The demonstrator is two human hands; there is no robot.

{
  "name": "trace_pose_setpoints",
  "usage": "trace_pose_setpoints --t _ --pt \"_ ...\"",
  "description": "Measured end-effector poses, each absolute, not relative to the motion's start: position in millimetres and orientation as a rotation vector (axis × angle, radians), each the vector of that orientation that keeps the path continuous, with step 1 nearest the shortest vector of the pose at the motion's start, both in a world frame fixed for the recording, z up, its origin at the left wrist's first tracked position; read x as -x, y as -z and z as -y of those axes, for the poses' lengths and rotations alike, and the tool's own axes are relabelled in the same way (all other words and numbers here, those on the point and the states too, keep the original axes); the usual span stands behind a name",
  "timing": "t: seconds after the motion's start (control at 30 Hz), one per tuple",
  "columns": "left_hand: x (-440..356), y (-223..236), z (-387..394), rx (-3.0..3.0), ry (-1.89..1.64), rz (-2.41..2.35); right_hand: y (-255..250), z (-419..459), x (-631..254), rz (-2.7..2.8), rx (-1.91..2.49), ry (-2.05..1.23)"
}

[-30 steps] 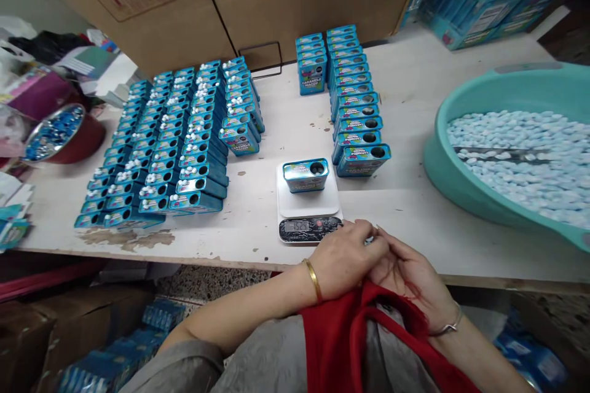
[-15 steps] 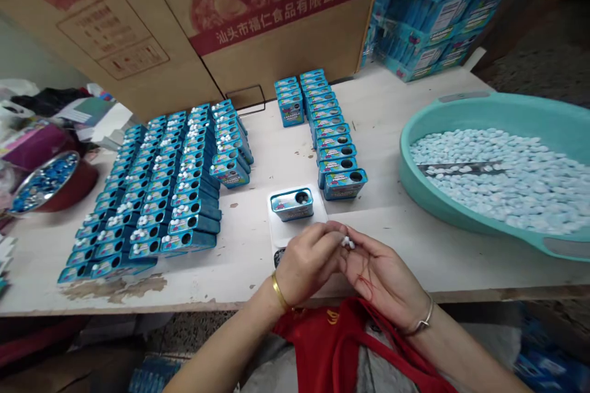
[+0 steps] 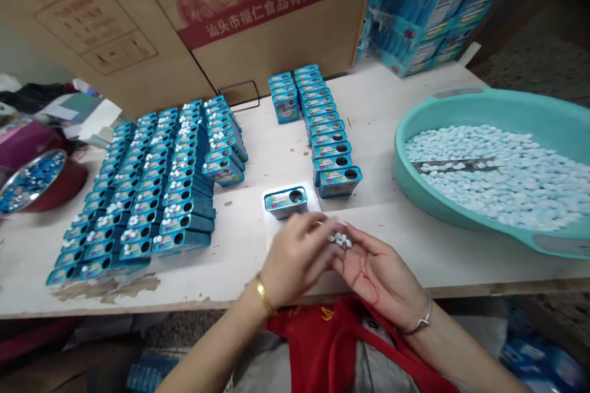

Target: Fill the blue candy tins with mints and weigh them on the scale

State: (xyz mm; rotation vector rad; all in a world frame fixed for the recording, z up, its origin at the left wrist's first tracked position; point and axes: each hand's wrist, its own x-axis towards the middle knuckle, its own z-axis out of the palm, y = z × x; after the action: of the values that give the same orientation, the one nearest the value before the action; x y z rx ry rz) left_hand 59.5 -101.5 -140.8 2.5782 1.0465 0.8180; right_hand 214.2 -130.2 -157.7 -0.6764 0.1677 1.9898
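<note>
My right hand (image 3: 375,267) is palm up and cupped, with several small white candies (image 3: 340,239) on its fingers. A thin red thread lies across its palm. Over those candies, my left hand (image 3: 299,252) reaches in with bent fingers; they are smeared by motion, so any candy between them is hidden. Just behind my left hand, a blue candy tin (image 3: 286,199) with a round dark opening stands on a white scale (image 3: 271,227). My left hand covers the scale's display.
Rows of blue tins (image 3: 170,196), many with white candies on top, fill the left. More tins (image 3: 338,181) stand behind the scale. A teal basin (image 3: 401,159) of candies with a metal strip sits right. A red bowl (image 3: 69,187), carton (image 3: 286,24) and wrapped packs (image 3: 428,12) border the table.
My hands were together at the table edge, then parted, showing candies in my right hand. More candies show there now. The view has tilted up and shifted; the tin stays on the scale.
</note>
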Motion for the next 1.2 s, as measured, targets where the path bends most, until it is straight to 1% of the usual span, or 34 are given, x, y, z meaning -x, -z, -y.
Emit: trace_pose_setpoints --t 0.1,0.2,0.4,0.57,0.9,1.03,1.2 --pt "-84.8 165.7 126.1 -2.692 -0.589 -0.951 173.2 148.5 -227.6 -0.217 0.765 -1.986" --pt "-102.8 184.3 139.7 -2.729 -0.504 -0.875 185.5 166.4 -240.9 -0.295 0.837 -2.007" --pt "-107.0 191.4 155.9 -2.702 -0.417 -0.905 199.6 189.4 -244.7 -0.381 0.788 -2.049" --pt "-105.1 189.6 166.1 -2.703 -0.440 -0.961 201.3 196.8 -240.8 -0.318 0.765 -2.085" --pt "-104.6 180.0 172.1 -2.626 -0.406 -1.126 185.4 195.7 -235.6 -0.187 0.712 -2.157" --pt "-100.3 176.6 168.5 -2.549 -0.553 -1.144 186.2 185.5 -231.7 -0.235 0.678 -2.124" --pt "-90.9 175.2 162.9 -2.375 -0.699 -1.141 188.5 176.3 -226.2 -0.271 0.764 -2.036"
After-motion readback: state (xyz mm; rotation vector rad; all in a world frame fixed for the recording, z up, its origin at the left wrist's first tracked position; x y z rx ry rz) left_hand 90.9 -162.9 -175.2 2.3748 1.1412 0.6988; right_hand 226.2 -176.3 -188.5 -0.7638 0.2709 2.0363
